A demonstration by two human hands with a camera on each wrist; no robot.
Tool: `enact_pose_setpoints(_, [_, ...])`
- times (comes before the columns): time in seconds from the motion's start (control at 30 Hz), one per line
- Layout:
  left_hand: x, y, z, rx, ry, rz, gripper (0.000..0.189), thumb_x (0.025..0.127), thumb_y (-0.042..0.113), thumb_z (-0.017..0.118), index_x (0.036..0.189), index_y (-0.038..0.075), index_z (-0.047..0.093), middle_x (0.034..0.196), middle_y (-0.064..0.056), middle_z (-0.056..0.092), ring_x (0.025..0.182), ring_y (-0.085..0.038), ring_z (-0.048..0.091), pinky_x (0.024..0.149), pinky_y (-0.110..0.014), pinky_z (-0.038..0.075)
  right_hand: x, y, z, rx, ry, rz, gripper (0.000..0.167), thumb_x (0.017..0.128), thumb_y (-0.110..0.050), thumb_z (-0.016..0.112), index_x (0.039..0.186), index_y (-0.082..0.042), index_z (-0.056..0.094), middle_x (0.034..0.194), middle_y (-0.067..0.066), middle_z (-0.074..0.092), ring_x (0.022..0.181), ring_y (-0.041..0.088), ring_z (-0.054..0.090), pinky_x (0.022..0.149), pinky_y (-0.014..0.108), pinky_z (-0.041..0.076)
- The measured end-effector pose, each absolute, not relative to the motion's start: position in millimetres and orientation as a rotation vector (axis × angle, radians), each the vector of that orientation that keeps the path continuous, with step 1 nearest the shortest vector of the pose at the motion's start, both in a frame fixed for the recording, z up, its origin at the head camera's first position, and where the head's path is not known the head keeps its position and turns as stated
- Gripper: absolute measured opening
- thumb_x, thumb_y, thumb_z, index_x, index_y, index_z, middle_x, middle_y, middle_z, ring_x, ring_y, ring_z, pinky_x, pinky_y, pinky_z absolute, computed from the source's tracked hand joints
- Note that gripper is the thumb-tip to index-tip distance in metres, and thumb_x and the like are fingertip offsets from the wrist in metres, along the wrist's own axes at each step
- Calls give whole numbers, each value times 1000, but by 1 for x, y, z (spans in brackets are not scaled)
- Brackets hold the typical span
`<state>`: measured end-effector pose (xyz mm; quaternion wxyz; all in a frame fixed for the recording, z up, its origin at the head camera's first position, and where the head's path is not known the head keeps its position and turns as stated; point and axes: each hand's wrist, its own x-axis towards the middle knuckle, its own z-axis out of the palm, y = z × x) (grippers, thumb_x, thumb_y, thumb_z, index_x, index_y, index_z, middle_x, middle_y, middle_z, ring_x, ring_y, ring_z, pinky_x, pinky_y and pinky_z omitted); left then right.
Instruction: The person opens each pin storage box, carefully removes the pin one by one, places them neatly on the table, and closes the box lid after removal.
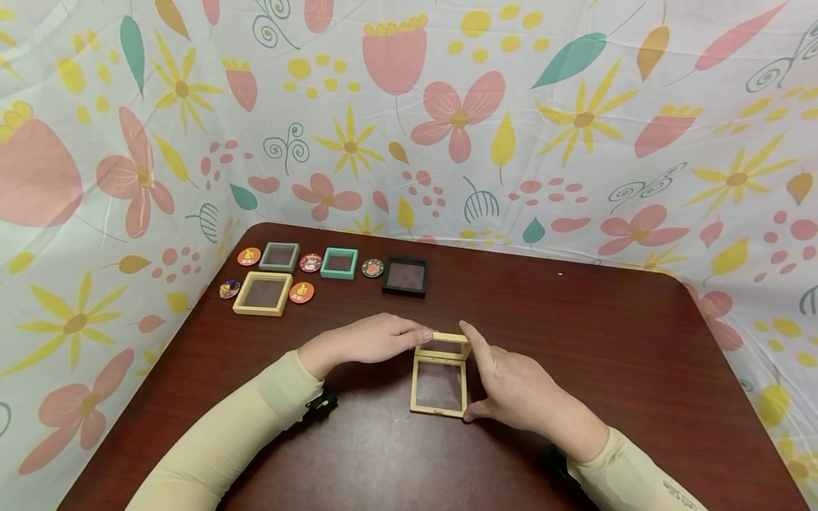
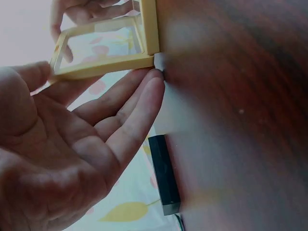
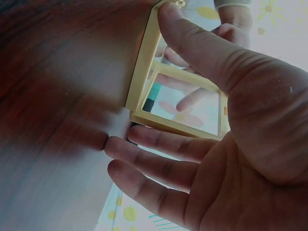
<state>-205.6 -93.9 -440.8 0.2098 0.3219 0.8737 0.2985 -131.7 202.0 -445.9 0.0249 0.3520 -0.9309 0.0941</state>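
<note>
A yellow hinged display frame [image 1: 439, 385] with clear film panes stands unfolded on the table, one half flat and the other raised at the back. My left hand [image 1: 373, 338] pinches the raised half's left upper corner. In the left wrist view the thumb [image 2: 36, 76] is at that corner and other fingers lie behind the pane. At the frame's right side is my right hand [image 1: 520, 387]. Its thumb [image 3: 185, 33] presses the flat half's near corner, while the index finger reaches the raised half's upper right corner. The other right fingers [image 3: 144, 187] extend beside the frame.
Along the back left lie a grey frame [image 1: 279, 257], a teal frame [image 1: 339, 263], a black frame [image 1: 405, 276] and another yellow frame [image 1: 263, 293]. Several round badges [image 1: 302, 292] lie among them. A flower-patterned curtain [image 1: 456, 121] rises behind the dark wooden table [image 1: 613, 341].
</note>
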Motion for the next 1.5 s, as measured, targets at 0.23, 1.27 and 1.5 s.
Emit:
enact_pose_setpoints(0.23, [-207, -96, -438, 1004, 2384, 784, 52, 115, 58, 51, 138, 21, 80, 132, 9, 77, 126, -6, 68, 109, -35, 54, -131, 204, -444, 1136, -2903, 302, 132, 71, -48, 107, 166, -1, 28, 128, 18, 74, 106, 30, 76, 83, 47, 63])
enact_pose_setpoints(1.27, [-183, -80, -438, 1319, 2493, 468, 54, 87, 50, 88, 119, 8, 77, 108, 4, 66, 100, -11, 56, 85, -26, 49, -132, 204, -442, 1314, -2825, 178, 98, 81, -47, 101, 153, 3, 58, 140, 12, 68, 117, 28, 72, 90, 45, 63])
enact_pose_setpoints(1.5, [-176, -76, -438, 1292, 2555, 339, 65, 83, 52, 90, 126, 7, 73, 112, 2, 66, 103, -12, 57, 88, -26, 51, -133, 205, -440, 1357, -2883, 203, 92, 85, -51, 97, 151, 3, 61, 144, 13, 66, 127, 32, 66, 97, 47, 61])
